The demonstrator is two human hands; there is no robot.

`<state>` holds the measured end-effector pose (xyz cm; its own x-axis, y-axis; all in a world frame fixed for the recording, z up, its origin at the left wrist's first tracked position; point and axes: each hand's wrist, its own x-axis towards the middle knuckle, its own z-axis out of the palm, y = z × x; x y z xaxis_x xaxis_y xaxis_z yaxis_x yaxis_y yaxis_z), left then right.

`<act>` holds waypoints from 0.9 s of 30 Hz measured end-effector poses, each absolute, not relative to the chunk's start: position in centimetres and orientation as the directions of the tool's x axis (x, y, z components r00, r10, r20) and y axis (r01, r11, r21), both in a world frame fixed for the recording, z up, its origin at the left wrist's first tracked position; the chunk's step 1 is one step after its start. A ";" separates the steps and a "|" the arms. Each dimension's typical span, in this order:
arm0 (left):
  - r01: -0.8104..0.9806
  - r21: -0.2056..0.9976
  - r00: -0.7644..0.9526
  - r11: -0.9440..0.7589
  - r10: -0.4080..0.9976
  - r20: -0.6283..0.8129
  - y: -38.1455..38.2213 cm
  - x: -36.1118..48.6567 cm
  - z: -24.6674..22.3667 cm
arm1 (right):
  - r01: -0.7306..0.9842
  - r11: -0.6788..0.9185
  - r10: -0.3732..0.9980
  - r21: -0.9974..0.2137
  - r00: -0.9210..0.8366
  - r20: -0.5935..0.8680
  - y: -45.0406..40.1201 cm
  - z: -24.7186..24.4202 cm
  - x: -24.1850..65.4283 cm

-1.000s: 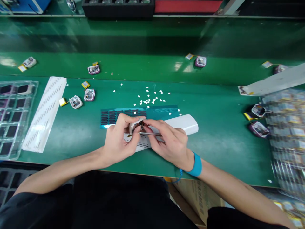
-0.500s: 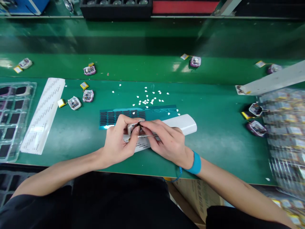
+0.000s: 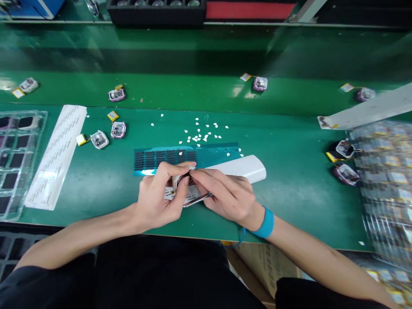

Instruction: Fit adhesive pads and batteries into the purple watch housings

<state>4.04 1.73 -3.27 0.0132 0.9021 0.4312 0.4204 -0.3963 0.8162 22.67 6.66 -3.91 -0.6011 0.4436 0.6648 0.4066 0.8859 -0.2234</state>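
Observation:
My left hand [image 3: 162,197] is closed around a small white device housing [image 3: 175,181], its open side partly hidden by the fingers. My right hand [image 3: 227,191] has its thumb and forefinger pressed together at the housing's edge, on a small dark part too covered to name. Slim metal tweezers [image 3: 197,199] stick out from under the right fingers, the tip toward the lower left. Beneath both hands lies a white label sheet [image 3: 240,167] with a curled right end. Behind it is a blue film strip [image 3: 165,159] with rows of black pieces.
Many small white tabs [image 3: 205,137] are scattered beyond the hands. Opened housings [image 3: 99,139] with battery pouches lie at left, on the back ledge and at right. A clear tray [image 3: 22,165] and a white strip [image 3: 56,159] are at left; stacked trays [image 3: 389,184] stand at right.
The housing has tilted in my left hand. My right hand has shifted slightly down and right, and the tweezers' tip has swung lower toward me.

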 end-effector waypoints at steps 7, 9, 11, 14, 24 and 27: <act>0.360 0.890 0.025 -0.279 0.957 0.290 2.2 3.3 -2.7 | 0.442 0.879 0.456 -0.180 -0.665 0.591 7.2 -3.4 22.8; 0.244 0.948 0.023 -0.205 0.978 0.205 2.5 3.2 -2.5 | 0.405 0.868 0.491 -0.287 -0.613 0.619 7.5 -3.7 22.8; 0.149 0.980 0.044 -0.129 0.991 0.124 2.8 3.2 -2.3 | 0.392 0.859 0.508 -0.329 -0.577 0.639 7.7 -3.8 22.9; 0.052 0.999 0.106 0.005 0.994 -0.011 3.1 3.2 -2.0 | 0.421 0.840 0.538 -0.342 -0.564 0.627 7.9 -3.9 23.0; -0.294 0.892 0.379 0.344 0.898 -0.222 4.3 2.0 -1.5 | 0.423 0.902 0.381 -0.090 -0.679 0.627 8.2 -3.5 23.9; -0.293 0.884 0.408 0.363 0.884 -0.228 4.2 1.9 -1.5 | 0.398 0.916 0.339 -0.042 -0.717 0.608 8.5 -3.1 24.1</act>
<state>1.95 4.22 -1.46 0.4084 0.8839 -0.2278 -0.2931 0.3633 0.8844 24.10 8.55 -3.13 -0.7173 0.3394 0.6085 0.3983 0.9163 -0.0415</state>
